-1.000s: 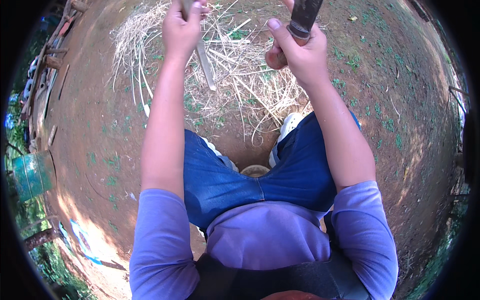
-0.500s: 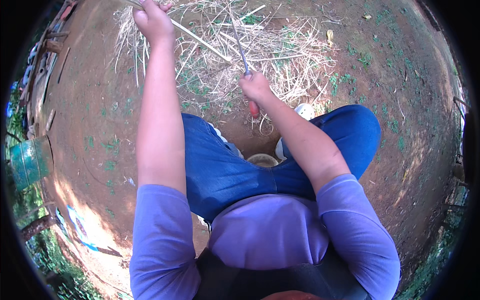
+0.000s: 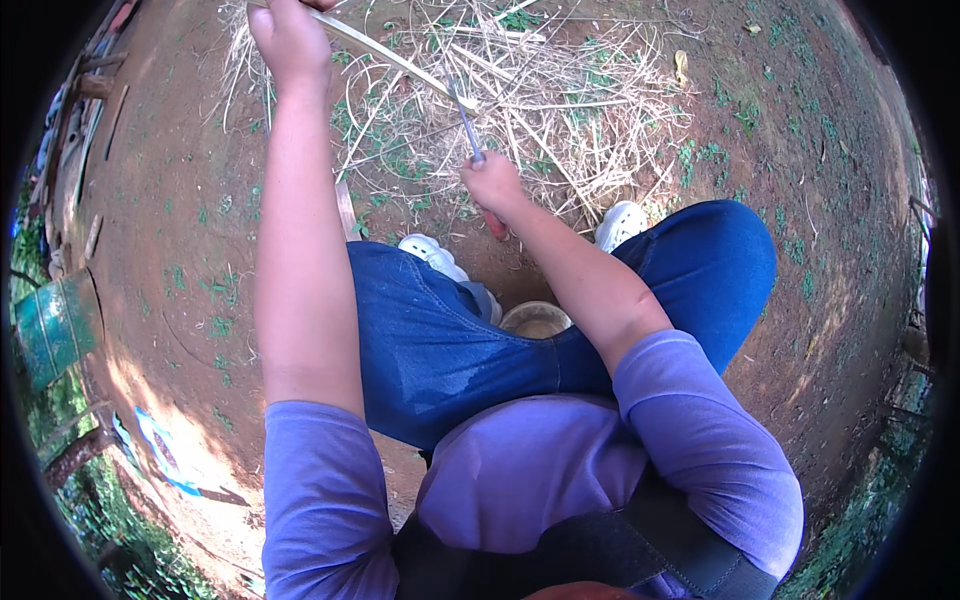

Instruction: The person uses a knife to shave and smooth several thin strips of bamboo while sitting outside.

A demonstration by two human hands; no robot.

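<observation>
At the upper left, my left hand [image 3: 292,42] is closed around a pale strip that looks like split bamboo [image 3: 400,64]; part of the hand is cut off by the picture's top edge. The strip slants down to the right from it. My right hand [image 3: 492,186] grips a knife by its red handle [image 3: 496,225], ahead of my knees. Its narrow grey blade [image 3: 467,125] points away from me and meets the strip close to its near end. Whether the edge is cutting into the strip cannot be made out.
Thin pale shavings [image 3: 570,120] lie heaped on the brown dirt ahead. A round bowl-like container [image 3: 536,320] sits between my legs, near my white shoes [image 3: 432,255]. Far left stands a green metal container [image 3: 58,325], with wood pieces [image 3: 75,150] beyond it.
Both hands have shifted a little left, and the right one slightly nearer to me. The blade, apart from the strip's end before, now meets it. The view has shifted slightly.
</observation>
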